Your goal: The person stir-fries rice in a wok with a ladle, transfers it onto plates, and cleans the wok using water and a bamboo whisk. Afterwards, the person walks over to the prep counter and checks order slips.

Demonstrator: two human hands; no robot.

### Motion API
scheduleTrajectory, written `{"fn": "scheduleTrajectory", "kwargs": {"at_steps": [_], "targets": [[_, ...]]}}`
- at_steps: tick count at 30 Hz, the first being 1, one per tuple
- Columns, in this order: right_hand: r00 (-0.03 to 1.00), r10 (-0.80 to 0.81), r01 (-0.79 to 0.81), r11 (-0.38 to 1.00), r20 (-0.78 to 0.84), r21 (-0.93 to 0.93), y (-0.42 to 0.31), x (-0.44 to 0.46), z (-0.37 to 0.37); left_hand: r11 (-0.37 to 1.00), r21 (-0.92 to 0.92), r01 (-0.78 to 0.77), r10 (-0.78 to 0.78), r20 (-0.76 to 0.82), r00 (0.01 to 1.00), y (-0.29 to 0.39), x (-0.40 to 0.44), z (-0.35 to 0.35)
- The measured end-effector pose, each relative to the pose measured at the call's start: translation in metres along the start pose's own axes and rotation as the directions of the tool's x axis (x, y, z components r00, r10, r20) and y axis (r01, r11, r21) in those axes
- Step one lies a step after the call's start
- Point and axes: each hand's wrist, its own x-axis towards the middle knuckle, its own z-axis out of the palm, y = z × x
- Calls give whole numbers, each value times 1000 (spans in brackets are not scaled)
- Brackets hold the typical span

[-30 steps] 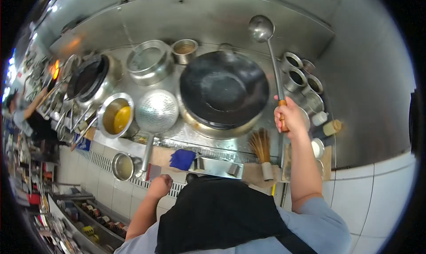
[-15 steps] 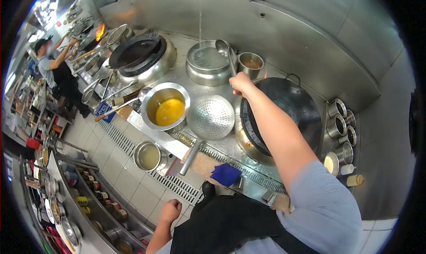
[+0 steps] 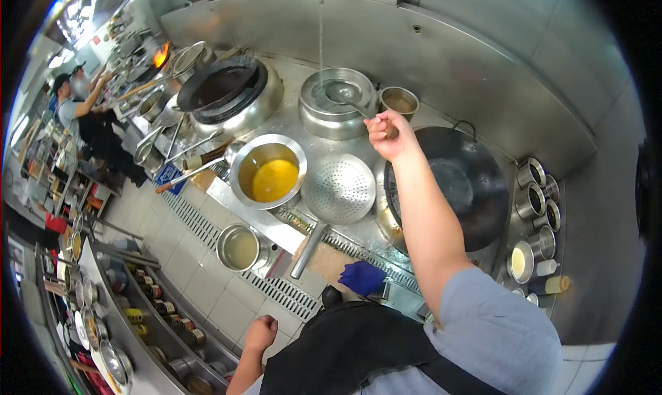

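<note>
My right hand (image 3: 390, 134) is closed round the wooden handle of a metal ladle (image 3: 343, 93), whose bowl lies over the water in a round steel pot (image 3: 335, 124). A thin stream of water falls into that pot. Below my right forearm sits a large black wok (image 3: 476, 181). My left hand (image 3: 262, 331) hangs low in front of the apron with its fingers curled; whether anything is inside cannot be seen. Left of the wok are a perforated strainer (image 3: 338, 189) and a pot with yellow liquid (image 3: 274, 180).
A second wok (image 3: 219, 88) stands at the back left. Small steel containers (image 3: 529, 202) line the right side. A blue cloth (image 3: 363, 278) lies at the front edge, near a pot of pale liquid (image 3: 241, 250). Two people (image 3: 83, 119) stand far left near a flame.
My right hand has moved left from beside the wok to the water pot, and the ladle has tipped down from upright into it. The view has swung left. My left hand remains low.
</note>
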Motion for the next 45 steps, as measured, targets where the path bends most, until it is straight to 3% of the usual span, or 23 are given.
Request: {"fn": "scheduleTrajectory", "kwargs": {"at_steps": [3, 8, 12, 16, 18, 19, 23, 24, 27, 28, 30, 31, 33, 35, 36, 37, 38, 40, 41, 43, 45], "targets": [[999, 17, -18, 999, 45, 32, -6, -57, -5, 988, -17, -155, 154, -69, 986, 3, 33, -4], [967, 20, -35, 998, 254, 55, -7, -173, -15, 928, 93, -361, 367, -57, 928, 77, 50, -33], [996, -44, 49, 997, 75, -56, -7, -283, -25, 774, 94, -626, 625, 44, 780, 138, 62, -26], [986, -120, 96, 974, -111, -205, -14, -339, -50, 673, 20, -740, 735, 99, 671, 206, 46, -10], [928, -197, 36, 891, -316, -452, -16, -364, -60, 558, -66, -827, 826, 134, 547, 239, 43, 5], [914, -215, 24, 876, -345, -482, -17, -376, -68, 484, -59, -873, 870, 137, 473, 256, 40, 10], [796, -410, -93, 645, -446, -759, 1, -424, -97, 324, -137, -936, 945, 89, 314, 325, 28, 27], [767, -478, -149, 516, -428, -843, 9, -438, -121, 302, -150, -942, 952, 107, 288, 340, 25, 30], [590, -728, -220, 273, -351, -937, 54, -479, -139, 155, -111, -982, 977, -133, 169, 379, 12, 37], [539, -811, -241, 108, -226, -964, 67, -492, -179, 145, -121, -982, 980, -123, 159, 388, 12, 40], [466, -874, -307, -12, -140, -952, 95, -510, -194, 114, -21, -993, 989, -97, 116, 404, 11, 41], [459, -877, -307, -2, -146, -952, 107, -518, -205, 136, 5, -991, 989, -63, 135, 411, 11, 45], [393, -863, -286, 214, -318, -934, 127, -532, -225, 130, 85, -988, 991, -8, 130, 422, 14, 50], [383, -843, -371, 234, -377, -899, 129, -540, -212, 137, 175, -975, 987, 56, 148, 431, 23, 58], [377, -824, -450, 236, -423, -861, 131, -544, -209, 151, 188, -971, 983, 74, 167, 437, 30, 63], [395, -864, -415, 136, -313, -899, 139, -549, -240, 166, 196, -966, 980, 80, 184, 443, 32, 67], [390, -859, -422, 154, -332, -894, 146, -552, -258, 168, 190, -967, 973, 125, 193, 446, 37, 72], [412, -828, -520, 128, -379, -845, 155, -555, -282, 237, 239, -942, 889, 339, 310, 449, 45, 84], [403, -827, -669, 26, -392, -743, 162, -554, -290, 233, 234, -944, 882, 357, 307, 446, 40, 87], [369, -796, -764, 34, -480, -644, 174, -548, -306, 277, 317, -907, 879, 299, 373, 444, 31, 92], [325, -764, -844, 30, -557, -535, 176, -544, -307, 253, 308, -917, 904, 263, 338, 443, 28, 93]]}}
